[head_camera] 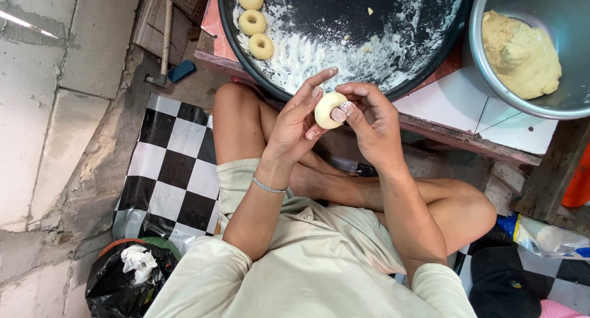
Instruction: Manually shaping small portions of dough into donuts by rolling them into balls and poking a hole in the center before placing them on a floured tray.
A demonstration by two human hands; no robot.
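A small round piece of pale dough [327,109] is held between both hands above my lap. My left hand [299,122] cups it from the left with fingers stretched upward. My right hand [372,122] grips it from the right, thumb pressed into its middle. Just beyond the hands lies a big black round tray [393,23] dusted with flour. Three dough rings [253,21] sit in a row along its left rim. A steel bowl [491,84] at the right holds a lump of yellow dough [522,53].
The tray and bowl rest on a low tiled platform [467,118]. I sit cross-legged on a black-and-white checkered mat [175,176]. A bin with a black bag [123,278] stands at lower left. A hammer [163,47] lies by the concrete wall.
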